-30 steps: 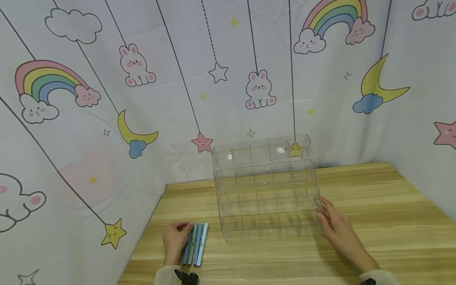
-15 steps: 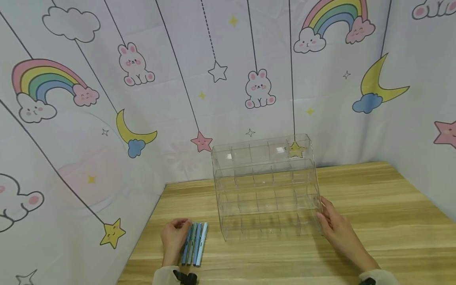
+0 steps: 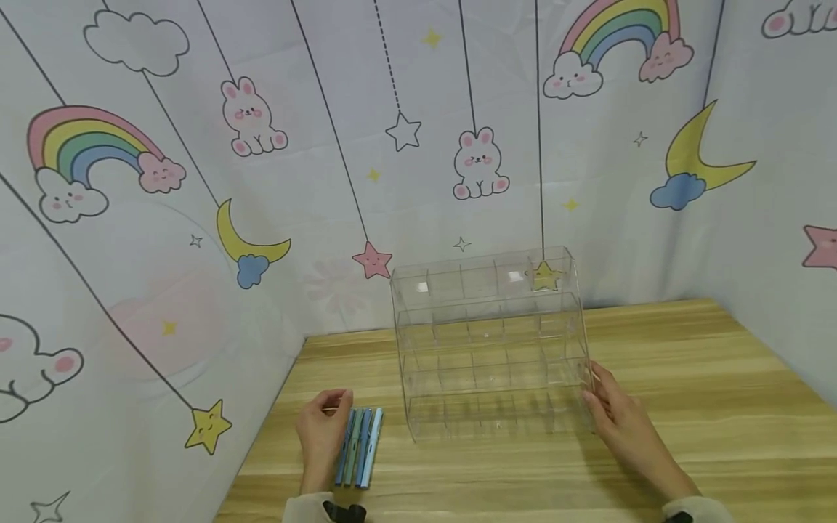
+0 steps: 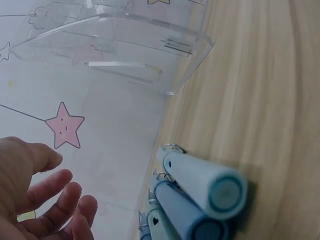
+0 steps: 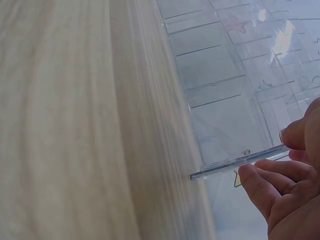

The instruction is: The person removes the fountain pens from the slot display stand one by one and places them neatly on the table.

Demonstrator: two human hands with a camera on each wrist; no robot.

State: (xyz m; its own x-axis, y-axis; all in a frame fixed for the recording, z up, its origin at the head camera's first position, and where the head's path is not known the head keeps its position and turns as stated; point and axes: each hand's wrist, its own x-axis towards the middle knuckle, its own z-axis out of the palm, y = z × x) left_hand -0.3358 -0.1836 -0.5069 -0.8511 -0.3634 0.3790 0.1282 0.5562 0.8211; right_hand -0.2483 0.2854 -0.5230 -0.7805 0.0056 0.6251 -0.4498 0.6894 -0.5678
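Several capped pens in blues and green lie side by side on the table; their rounded ends and metal clips loom close in the left wrist view, where the nearest is a pale blue pen. Just left of them is my left hand, its fingers loosely bent with nothing between them in the left wrist view. A clear tiered organizer with small compartments stands upright toward the back. My right hand pinches its right side panel, thumb on one face and fingers on the other.
The wood-grain table extends to both sides of the organizer. Behind and beside it hangs a white cloth backdrop printed with rainbows, rabbits, moons and stars.
My left hand has lifted off from the pens and shifted slightly away from me. The right hand, the organizer and the pens keep their places.
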